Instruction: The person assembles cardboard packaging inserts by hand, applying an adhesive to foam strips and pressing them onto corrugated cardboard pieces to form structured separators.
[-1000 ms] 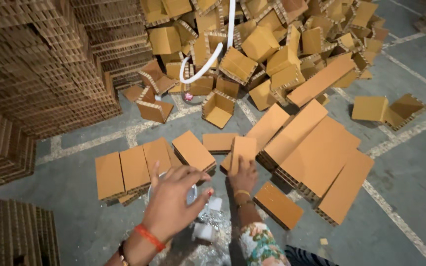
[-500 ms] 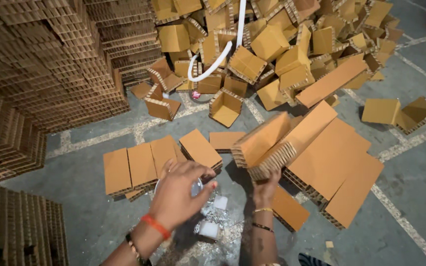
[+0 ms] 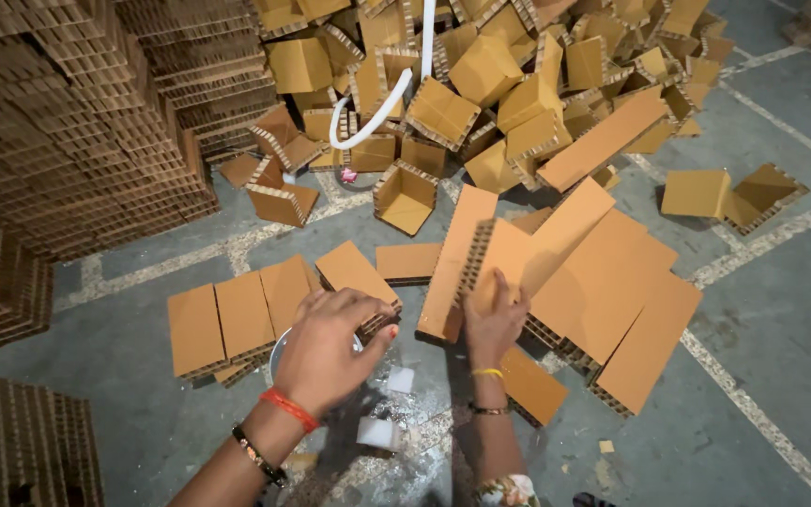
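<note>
Two hands: both yours, low in the view, over a grey concrete floor strewn with cardboard.
Right hand: your right hand grips a long honeycomb cardboard panel, fingers wrapped over its near end, the panel tipped up on edge so its open-cell side faces you.
Left hand: your left hand hangs palm down with fingers curled loosely; you cannot tell from this angle whether it holds anything. It sits over a round white dish, mostly hidden beneath it.
Wrists: an orange band and a dark bracelet on your left wrist; a yellow bangle on your right.
Beside the left hand: a row of flat cardboard pieces lies just to its left, side by side on the floor.
Beyond the right hand: wide flat cardboard sheets overlap just past and to the right of it.
Below the hands: small white scraps lie on the floor between your forearms.
Far ahead: a heap of folded cardboard boxes, with a white hose curving down into it.
Far left: tall stacks of honeycomb board rise well clear of your left hand.
</note>
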